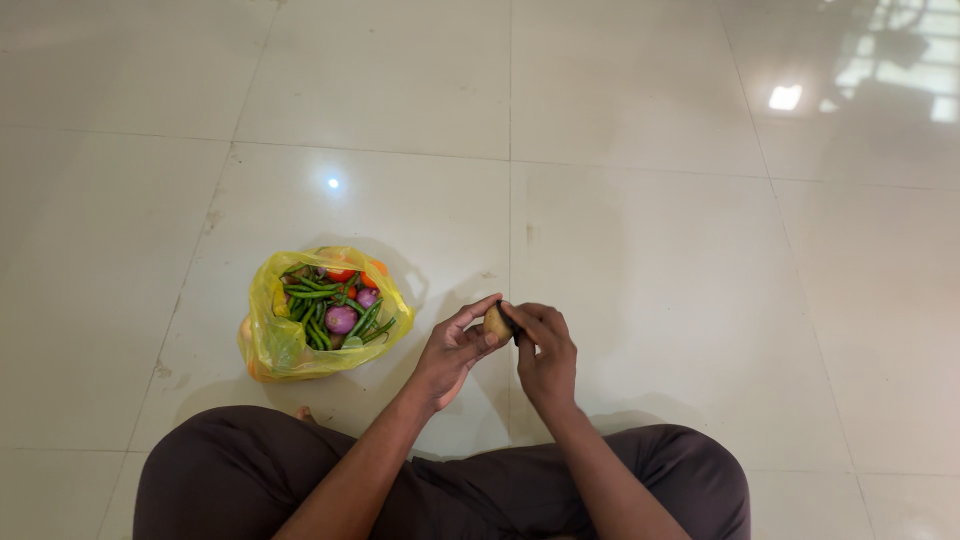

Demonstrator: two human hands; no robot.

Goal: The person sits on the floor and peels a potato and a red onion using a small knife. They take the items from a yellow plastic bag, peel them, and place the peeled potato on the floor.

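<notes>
- Tan potato (497, 322), one only, pinched between both hands, held in the air above the floor (640, 250), in front of the crossed legs.
- Left hand (455, 350): fingers curled round the potato from the left and below, closed on it.
- Right hand (543, 352): fingertips on the potato's right side, closed there too. Something dark sits between fingers and potato; too small to tell what it is.
- Key relation: potato lies dead centre between the hands, touching both. Neither hand is nearer. Long axis looks roughly upright, tilted slightly; hard to call since fingers cover much of it.
- Yellow plastic bag (275, 345), one, open on the floor to the person's left, well apart from the hands. Left hand is the closer one to it.
- In the bag: green beans (318, 312), a bunch, too many to count; two purple onions (341, 319) showing; red-orange tomatoes (340, 274), at least two, partly hidden.
- Hands count: two, both the person's own. No one else in view.
</notes>
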